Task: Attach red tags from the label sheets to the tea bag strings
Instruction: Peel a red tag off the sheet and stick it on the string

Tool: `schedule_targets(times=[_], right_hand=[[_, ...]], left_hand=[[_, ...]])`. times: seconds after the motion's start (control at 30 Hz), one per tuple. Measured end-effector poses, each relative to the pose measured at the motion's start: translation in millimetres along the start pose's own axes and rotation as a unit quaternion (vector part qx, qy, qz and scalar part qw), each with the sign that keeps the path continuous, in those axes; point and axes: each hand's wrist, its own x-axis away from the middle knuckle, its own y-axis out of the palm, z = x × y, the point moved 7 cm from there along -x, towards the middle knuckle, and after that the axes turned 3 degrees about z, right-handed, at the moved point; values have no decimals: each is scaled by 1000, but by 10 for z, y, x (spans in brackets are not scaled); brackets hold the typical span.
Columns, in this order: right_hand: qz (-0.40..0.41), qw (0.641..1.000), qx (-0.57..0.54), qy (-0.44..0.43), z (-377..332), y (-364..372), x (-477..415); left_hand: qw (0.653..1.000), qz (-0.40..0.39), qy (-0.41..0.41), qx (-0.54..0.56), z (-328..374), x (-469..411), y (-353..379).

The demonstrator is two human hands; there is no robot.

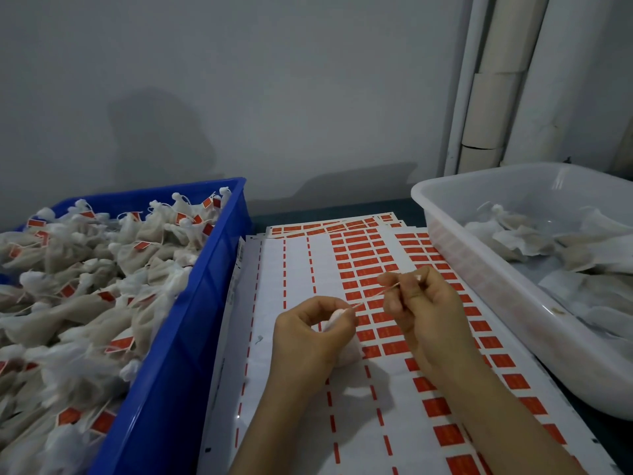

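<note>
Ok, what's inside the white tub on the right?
The white tub holds loose pale tea bags, none visibly tagged. Its frosted near wall blurs whatever lies low along that side.

Table (330,208): label sheets (294,269), crate (191,337), tub (496,303)

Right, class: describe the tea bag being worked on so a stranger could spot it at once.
Start at the white label sheets between the blue plastic crate and the translucent white tub. Above them, the left hand grips one white fabric tea bag. Alone outside both containers, its pale string runs to the right hand.
</note>
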Motion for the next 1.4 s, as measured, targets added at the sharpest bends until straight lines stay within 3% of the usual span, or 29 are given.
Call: schedule_targets(times=[0.2, 0.33, 0.43, 0.57, 0.7, 0.77, 0.8, 0.87, 0.93, 1.03, 1.2, 1.4], right_hand=[[-28, 997, -66, 0, -68, -23, -12], [-38, 996, 55, -58, -68, -17, -4], [-63, 976, 181, -102, -22, 90, 30], [-112, 906, 377, -158, 52, 249, 124], [-74, 893, 408, -176, -17, 206, 104], [-57, 895, 401, -187, -50, 202, 114], [-50, 893, 401, -197, -61, 208, 133], [-45, 883, 409, -227, -73, 240, 184], [-55, 867, 412, -275, -92, 296, 245], [-108, 852, 409, -308, -75, 387, 305], [-206, 845, 411, -273, 83, 471, 322], [-199, 845, 431, -246, 146, 440, 271]], left_hand=[[998, -46, 42, -31, 49, 46, 79], [994, -55, 75, -63, 98, 58, 98], [991, -13, 99, -91, 103, 27, 25], [971, 39, 146, -187, 97, 21, -43], [931, 157, 236, -230, 247, 109, -124], [918, 161, 252, -261, 260, 139, -107], [927, 135, 225, -269, 226, 127, -78], [966, 57, 95, -235, 55, 71, 0], [993, -12, -62, -103, -138, 40, 79], [972, -33, -215, 88, -242, 58, 95], [987, 15, -150, 54, -213, -19, -24], [992, 45, -95, -64, -173, -29, -79]])
